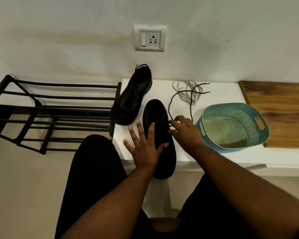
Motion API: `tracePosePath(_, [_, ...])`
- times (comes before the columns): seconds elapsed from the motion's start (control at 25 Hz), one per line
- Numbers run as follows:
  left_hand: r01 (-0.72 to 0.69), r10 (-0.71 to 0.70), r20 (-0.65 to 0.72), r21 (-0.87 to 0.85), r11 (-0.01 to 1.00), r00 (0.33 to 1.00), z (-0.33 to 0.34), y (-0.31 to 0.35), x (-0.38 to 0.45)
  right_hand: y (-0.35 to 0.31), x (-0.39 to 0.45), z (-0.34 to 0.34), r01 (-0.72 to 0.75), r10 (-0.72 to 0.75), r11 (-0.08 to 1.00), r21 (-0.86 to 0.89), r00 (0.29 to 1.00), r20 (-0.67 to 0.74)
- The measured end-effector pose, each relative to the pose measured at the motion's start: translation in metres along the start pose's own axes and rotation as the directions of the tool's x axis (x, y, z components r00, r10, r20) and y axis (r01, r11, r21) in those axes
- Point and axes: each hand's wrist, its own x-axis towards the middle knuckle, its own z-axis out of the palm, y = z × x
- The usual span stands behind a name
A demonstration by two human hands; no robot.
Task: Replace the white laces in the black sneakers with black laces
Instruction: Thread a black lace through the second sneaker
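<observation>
A black sneaker (pixel 156 114) lies on the white table (pixel 162 88) in front of me, toe pointing away. My left hand (pixel 143 145) rests flat on it with fingers spread. My right hand (pixel 185 133) is at the sneaker's right side, fingers curled at the black lace (pixel 181 94), whose two ends run off across the table. A second black sneaker (pixel 131 99) with black laces lies further back on the left. A heap of white laces (pixel 185 90) lies behind, under the black lace ends.
A teal perforated basket (pixel 259 116) stands right of my right hand. A wooden board (pixel 280 107) lies at the far right. A black metal shoe rack (pixel 50 111) stands left of the table. A wall socket (pixel 149 38) is on the wall behind.
</observation>
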Motion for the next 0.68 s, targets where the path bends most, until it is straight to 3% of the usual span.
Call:
tracePosePath(0.08, [-0.018,0.020,-0.042,0.030,0.999,0.999,0.004,-0.003,0.000,0.006,0.010,-0.004,0.226,-0.242,0.937,-0.266,0.970,-0.026])
tracePosePath(0.16, [-0.044,0.046,-0.038,0.068,0.997,0.998,0.007,-0.005,0.000,0.010,0.025,-0.019,0.431,-0.473,0.812,-0.393,0.881,-0.013])
tracePosePath(0.2, [-0.057,0.059,-0.032,0.079,0.995,0.998,0.009,-0.006,-0.001,0.012,0.036,-0.029,0.449,-0.491,0.770,-0.453,0.871,0.030])
tracePosePath(0.24, [-0.057,0.059,-0.014,0.079,0.995,0.998,0.009,-0.006,-0.001,0.010,0.046,-0.041,0.389,-0.403,0.791,-0.471,0.912,0.076])
tracePosePath(0.28, [-0.055,0.055,0.001,0.067,0.996,0.998,0.010,-0.006,-0.002,0.006,0.054,-0.050,0.222,-0.197,0.871,-0.438,0.975,0.102])
tracePosePath(0.32, [-0.049,0.048,0.023,0.045,0.998,0.999,0.010,-0.007,-0.001,0.001,0.057,-0.055,0.013,0.030,0.938,-0.346,0.993,0.118])
tracePosePath(0.36, [-0.046,0.045,0.033,0.020,0.999,0.998,0.010,-0.008,-0.001,-0.001,0.053,-0.048,-0.182,0.215,0.964,-0.196,0.963,0.164])
tracePosePath(0.4, [-0.040,0.040,0.058,-0.008,0.999,0.998,0.010,-0.008,-0.001,-0.003,0.043,-0.037,-0.310,0.299,0.950,0.020,0.930,0.214])
tracePosePath(0.48, [-0.029,0.037,0.126,-0.070,0.997,0.991,0.004,-0.007,-0.001,-0.018,0.012,-0.027,-0.395,0.261,0.853,0.341,0.889,0.376])
tracePosePath(0.64, [0.173,-0.154,0.091,-0.268,0.948,0.984,-0.026,0.008,-0.012,-0.030,-0.039,-0.028,-0.387,0.317,0.909,0.154,0.882,0.348])
tracePosePath(0.68, [0.222,-0.212,0.069,-0.353,0.909,0.975,-0.036,0.013,-0.016,-0.036,-0.051,-0.036,-0.415,0.275,0.839,0.352,0.881,0.384])
